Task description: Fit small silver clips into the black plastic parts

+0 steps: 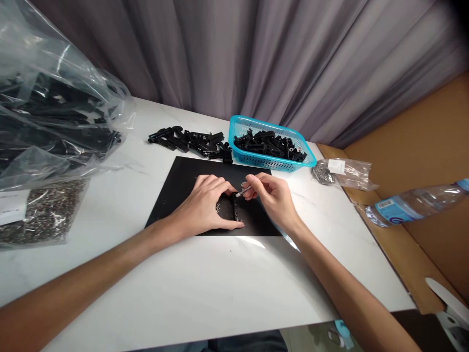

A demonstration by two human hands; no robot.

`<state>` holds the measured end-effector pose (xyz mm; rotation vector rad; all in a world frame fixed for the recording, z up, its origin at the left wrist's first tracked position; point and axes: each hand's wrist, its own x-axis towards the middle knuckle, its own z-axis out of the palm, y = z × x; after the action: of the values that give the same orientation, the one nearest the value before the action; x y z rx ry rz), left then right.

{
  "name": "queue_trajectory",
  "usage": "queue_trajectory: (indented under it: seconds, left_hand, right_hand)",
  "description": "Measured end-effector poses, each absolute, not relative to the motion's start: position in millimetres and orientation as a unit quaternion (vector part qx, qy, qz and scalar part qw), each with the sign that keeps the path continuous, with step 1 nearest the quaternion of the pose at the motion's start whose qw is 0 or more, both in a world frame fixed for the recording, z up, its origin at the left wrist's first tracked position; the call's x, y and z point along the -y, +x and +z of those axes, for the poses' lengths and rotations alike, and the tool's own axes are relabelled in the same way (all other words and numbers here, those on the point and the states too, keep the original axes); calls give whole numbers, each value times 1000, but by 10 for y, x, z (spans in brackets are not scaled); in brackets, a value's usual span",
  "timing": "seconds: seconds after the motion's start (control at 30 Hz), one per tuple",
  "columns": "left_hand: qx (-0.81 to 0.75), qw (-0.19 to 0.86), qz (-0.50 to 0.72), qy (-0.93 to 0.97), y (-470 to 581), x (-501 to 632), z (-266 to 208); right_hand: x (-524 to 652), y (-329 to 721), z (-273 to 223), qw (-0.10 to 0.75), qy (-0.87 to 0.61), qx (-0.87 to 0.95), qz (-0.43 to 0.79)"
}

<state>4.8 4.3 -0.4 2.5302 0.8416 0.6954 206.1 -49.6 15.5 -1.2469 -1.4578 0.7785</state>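
Bracing the black strip [235, 208] on the dark mat [176, 190] is the job I give to the left hand [205, 203]: its thumb sits at the near end, its fingers at the far end, with the strip pinched lengthwise between them. My right hand [273, 198] has a thin silver tool [248, 187] nipped between thumb and fingertips, slanting down to the left, its pale tip at the far end of the strip. Whether that tip presses or merely rests there I cannot tell from this far off.

To do this well, I would judge steadiness matters most — a strip this narrow could roll or skid on the mat if the thumb eases off. I would want the left fingers firm but clear of the tip's path, since they sit just beside it. A steeper tool would probably bear more squarely; at this slant it could slip sideways.

Small shiny bits [218, 208] lie on the mat inside the curve of the left hand, handy but easy to scatter, so I would move that palm gently. The blue basket [266, 162] of black pieces stands beyond the mat, far and to the right — well out of the way.
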Motion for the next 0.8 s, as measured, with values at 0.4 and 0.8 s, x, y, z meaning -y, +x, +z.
queue_trajectory:
  seconds: [0.4,0.8]
  left_hand:
    - [-297,185,256,901,46,-31,-16]
    - [-309,212,252,892,98,-3,25]
  right_hand:
    - [491,2094,124,518,-517,600,323]
    - [499,2043,153,511,-511,591,359]
